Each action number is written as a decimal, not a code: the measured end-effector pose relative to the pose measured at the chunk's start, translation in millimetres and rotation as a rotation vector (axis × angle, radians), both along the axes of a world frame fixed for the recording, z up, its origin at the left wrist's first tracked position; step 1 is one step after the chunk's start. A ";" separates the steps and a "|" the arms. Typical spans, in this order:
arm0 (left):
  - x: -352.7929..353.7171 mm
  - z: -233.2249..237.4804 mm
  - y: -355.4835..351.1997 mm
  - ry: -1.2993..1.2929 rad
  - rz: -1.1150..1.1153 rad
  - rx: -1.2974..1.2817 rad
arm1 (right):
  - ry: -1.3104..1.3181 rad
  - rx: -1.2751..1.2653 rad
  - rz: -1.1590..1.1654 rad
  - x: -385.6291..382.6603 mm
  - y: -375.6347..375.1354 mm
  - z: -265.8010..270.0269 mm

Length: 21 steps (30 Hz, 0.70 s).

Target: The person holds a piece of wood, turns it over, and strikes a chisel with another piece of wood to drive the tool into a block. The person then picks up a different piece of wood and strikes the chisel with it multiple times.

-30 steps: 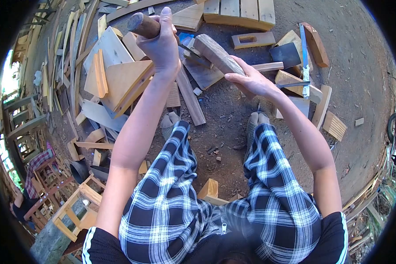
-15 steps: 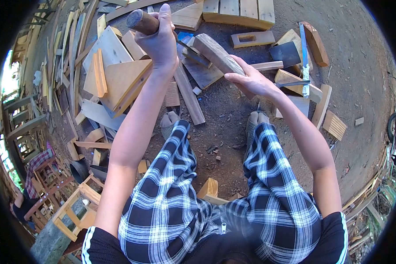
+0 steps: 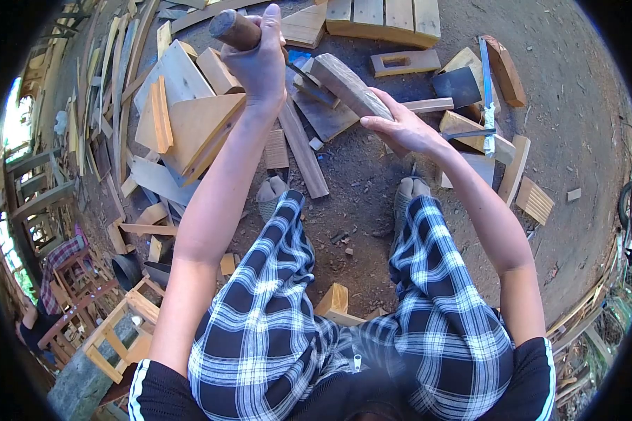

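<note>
My left hand (image 3: 256,67) is wrapped round the thick wooden handle (image 3: 235,30) of a tool, its thumb pointing up along it. From the far side of that fist a narrow dark metal blade (image 3: 303,76) runs toward the block; whether it touches cannot be told. My right hand (image 3: 407,126) grips the near end of a worn wooden block (image 3: 347,83), thumb on one side, the other fingers partly hidden behind it. The block is tilted, its far end nearest the blade. Beneath lie a dark flat board (image 3: 324,121) and a long wooden strip (image 3: 303,151).
Angled wooden pieces (image 3: 203,130) are heaped left of my feet. A slatted wooden piece (image 3: 383,24) lies at the far side, near a slotted block (image 3: 404,62). To the right is a blue-edged saw-like tool (image 3: 486,77). Another person's sleeve (image 3: 60,263) shows at lower left.
My left hand and the tool have shifted slightly right, toward the block. My right hand and the block stay almost where they were.
</note>
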<state>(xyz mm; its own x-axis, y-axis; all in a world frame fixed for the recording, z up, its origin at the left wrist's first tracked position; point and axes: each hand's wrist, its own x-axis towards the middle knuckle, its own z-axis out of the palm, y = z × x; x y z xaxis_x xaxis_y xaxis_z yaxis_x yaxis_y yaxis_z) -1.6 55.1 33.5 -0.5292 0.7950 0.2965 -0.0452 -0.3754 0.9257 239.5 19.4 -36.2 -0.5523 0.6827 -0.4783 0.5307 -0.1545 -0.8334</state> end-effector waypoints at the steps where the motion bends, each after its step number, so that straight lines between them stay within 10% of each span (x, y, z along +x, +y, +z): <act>1: 2.2 0.8 -1.5 0.003 0.001 0.003 | 0.003 0.003 0.001 0.1 0.6 -0.4; 7: 5.7 -0.8 -7.7 0.102 -0.033 -0.040 | 0.139 -0.197 -0.055 -4.2 8.8 30.7; 13: 12.1 -1.1 -6.6 0.056 0.010 0.057 | 0.373 0.611 -0.070 -36.8 35.2 156.9; 17: 6.3 -72.1 22.1 0.392 0.382 -0.040 | 0.045 0.089 -0.063 -72.1 29.3 285.2; 19: -5.9 -93.6 28.6 0.583 0.655 -0.063 | 0.041 0.635 0.302 -56.0 29.6 239.8; 21: -24.2 -81.9 5.8 0.765 0.388 0.111 | 0.090 0.883 0.386 -53.1 27.4 232.3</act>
<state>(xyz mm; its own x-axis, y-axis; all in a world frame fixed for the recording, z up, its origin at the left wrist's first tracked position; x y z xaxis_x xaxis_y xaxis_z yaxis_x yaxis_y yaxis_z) -25.8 60.9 -48.3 -0.3804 0.5450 0.7472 0.7256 -0.3251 0.6065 186.4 46.7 196.1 -0.8235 0.5396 0.1749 0.3423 0.7186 -0.6054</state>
